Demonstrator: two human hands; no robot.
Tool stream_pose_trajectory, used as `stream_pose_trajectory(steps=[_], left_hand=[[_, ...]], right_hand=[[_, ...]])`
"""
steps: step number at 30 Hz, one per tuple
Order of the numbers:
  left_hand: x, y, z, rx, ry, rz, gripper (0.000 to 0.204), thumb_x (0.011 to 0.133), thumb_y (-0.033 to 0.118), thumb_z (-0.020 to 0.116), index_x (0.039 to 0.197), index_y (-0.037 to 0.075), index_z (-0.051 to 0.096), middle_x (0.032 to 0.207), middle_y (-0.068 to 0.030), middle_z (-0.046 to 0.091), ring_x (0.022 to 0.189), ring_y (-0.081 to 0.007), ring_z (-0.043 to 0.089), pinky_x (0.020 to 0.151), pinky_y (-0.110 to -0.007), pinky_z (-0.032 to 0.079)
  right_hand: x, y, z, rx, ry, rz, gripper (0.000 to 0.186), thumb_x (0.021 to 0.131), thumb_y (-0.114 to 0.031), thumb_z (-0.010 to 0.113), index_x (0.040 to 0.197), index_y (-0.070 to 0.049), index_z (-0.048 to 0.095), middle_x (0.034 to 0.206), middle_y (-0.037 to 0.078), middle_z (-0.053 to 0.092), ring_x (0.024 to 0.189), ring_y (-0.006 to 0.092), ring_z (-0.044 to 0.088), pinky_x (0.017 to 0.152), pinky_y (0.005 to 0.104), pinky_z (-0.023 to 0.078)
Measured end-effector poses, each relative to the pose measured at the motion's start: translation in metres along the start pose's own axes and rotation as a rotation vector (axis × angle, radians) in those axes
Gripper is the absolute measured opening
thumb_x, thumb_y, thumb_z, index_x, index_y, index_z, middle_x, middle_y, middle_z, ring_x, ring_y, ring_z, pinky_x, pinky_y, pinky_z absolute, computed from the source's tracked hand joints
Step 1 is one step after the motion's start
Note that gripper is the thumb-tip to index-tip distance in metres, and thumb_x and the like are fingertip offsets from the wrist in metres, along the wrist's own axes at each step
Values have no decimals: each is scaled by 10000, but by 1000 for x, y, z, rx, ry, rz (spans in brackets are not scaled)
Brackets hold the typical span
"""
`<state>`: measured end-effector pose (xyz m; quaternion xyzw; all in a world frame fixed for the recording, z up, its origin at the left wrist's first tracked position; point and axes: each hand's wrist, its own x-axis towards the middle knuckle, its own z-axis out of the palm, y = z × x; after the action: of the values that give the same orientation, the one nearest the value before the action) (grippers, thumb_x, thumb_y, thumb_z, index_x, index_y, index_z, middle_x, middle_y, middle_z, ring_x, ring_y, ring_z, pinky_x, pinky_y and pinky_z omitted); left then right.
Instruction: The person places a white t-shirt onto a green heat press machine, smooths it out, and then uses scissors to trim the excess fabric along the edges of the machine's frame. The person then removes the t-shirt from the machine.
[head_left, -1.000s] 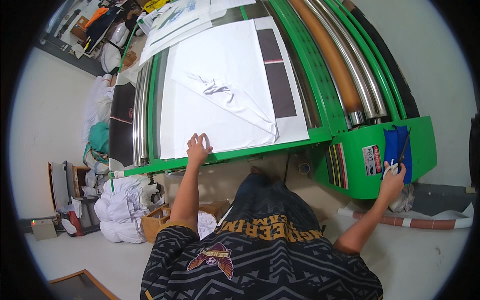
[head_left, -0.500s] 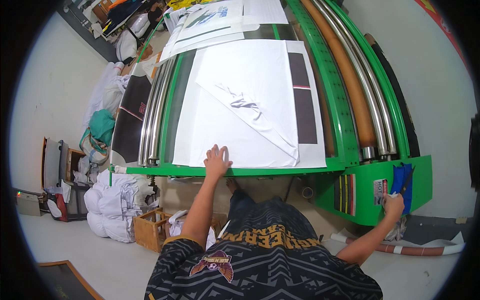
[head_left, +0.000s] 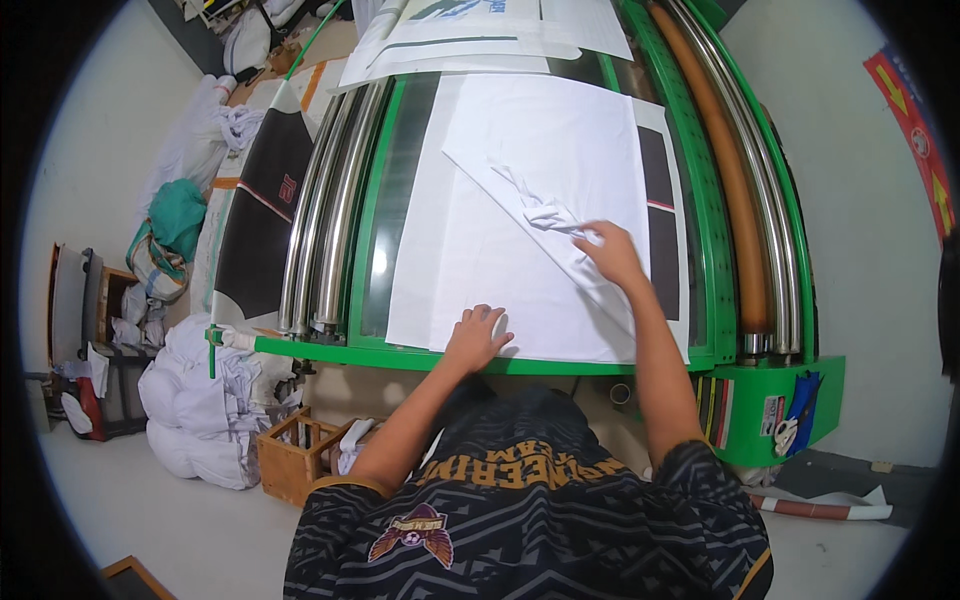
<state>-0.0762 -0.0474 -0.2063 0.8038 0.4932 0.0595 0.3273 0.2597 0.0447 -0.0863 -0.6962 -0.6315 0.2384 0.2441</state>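
Note:
A large sheet of white fabric (head_left: 520, 110) lies on the flat bed of a green-framed roller machine. Part of it is folded over on a diagonal, with a crumpled bunch (head_left: 548, 214) near the middle. My left hand (head_left: 478, 338) rests open on the near edge, fingers a little apart. Over the crumpled bunch, my right hand (head_left: 612, 252) has its thumb and fingertips drawn together on the fabric. A dark printed panel (head_left: 662, 230) shows along the right side, partly covered by the white sheet. Scissors (head_left: 788, 432) hang by a blue pouch (head_left: 803, 400) on the machine's right end.
White printed sheets (head_left: 470, 55) lie at the far end of the bed. Steel rollers (head_left: 345, 200) run along the left, an orange-brown roller (head_left: 725, 190) along the right. The green front rail (head_left: 450, 358) crosses before me. Bundled white cloth (head_left: 205, 410) and a wooden stool (head_left: 290, 460) stand lower left.
My right hand has left the scissors at the blue pouch and moved left and forward onto the crumpled fabric. My left hand stays on the near edge. The view has shifted.

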Motion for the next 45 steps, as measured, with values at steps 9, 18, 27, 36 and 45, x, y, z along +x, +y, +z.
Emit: stream_pose_trajectory(steps=[9,18,27,36,45], left_hand=[[-39,-73,-72,-320,38,-123,589,1079,463,695,1479,33,660,1346,-274,700,1280,-467,649,1109,-530,525],[19,-55,-97,-734,-20,-117,501,1118,359,689,1463,-5,663,1349,-214,750,1156,-306,750,1027,-420,582],[119,-11,-105,-1543,111,-188,323,1128,263,698,1287,-17,725,1250,-120,776,1127,-211,744,976,-354,594],[97,-14,-115,-1311,123,-194,185,1074,149,764,1121,-29,744,1029,-95,775,960,-180,762,914,-368,653],[79,-30,-127,-1369,219,-269,198,1103,200,744,1082,4,750,996,-63,734,907,-185,739,828,-345,642]], right_hand=[[127,-12,138,-282,46,129,390,975,-411,795,1224,-115,842,1144,131,848,1115,330,790,1094,523,470],[123,1,131,180,90,339,202,920,-222,820,1003,-44,866,896,60,827,830,166,756,788,341,557],[28,-87,110,489,-15,28,231,1003,-197,745,1106,8,776,967,94,800,885,165,739,784,358,584],[-19,-115,120,623,-102,125,158,1021,-164,818,1069,-15,795,890,14,768,787,65,647,700,255,509],[-2,-110,110,664,-232,152,133,989,-113,848,1041,8,829,922,42,810,837,94,707,763,270,548]])
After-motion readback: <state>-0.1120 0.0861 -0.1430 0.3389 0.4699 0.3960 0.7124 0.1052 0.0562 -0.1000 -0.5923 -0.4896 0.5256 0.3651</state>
